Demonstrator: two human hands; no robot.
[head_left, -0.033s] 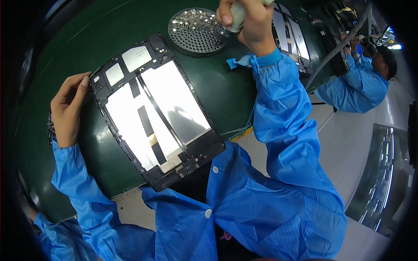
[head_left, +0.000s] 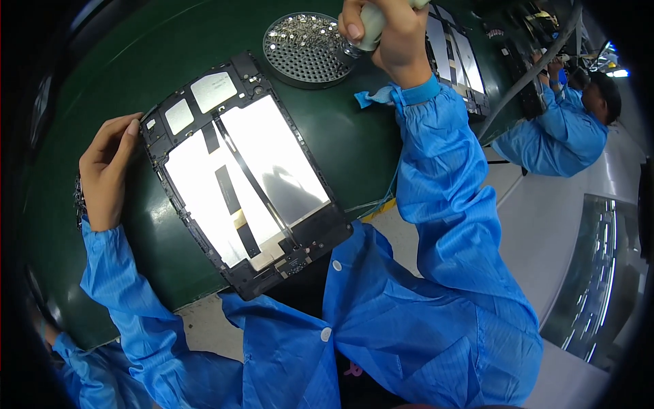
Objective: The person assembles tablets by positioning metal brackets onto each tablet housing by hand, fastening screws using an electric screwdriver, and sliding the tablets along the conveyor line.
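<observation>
An opened tablet lies tilted on the green table, its silver battery panels facing up and its near end by the table's front edge. My left hand grips its far left edge between thumb and fingers. At the top of the view, my right hand is wrapped around a pale green electric screwdriver. The screwdriver's metal nose points down at the right side of a round perforated tray. Small silver screws are heaped over the tray's far half. The screwdriver's upper end is cut off by the frame.
Another opened tablet lies on the table beyond my right forearm. A grey cable runs past it. At the far right a person in a blue smock is at work. Another blue sleeve shows at lower left.
</observation>
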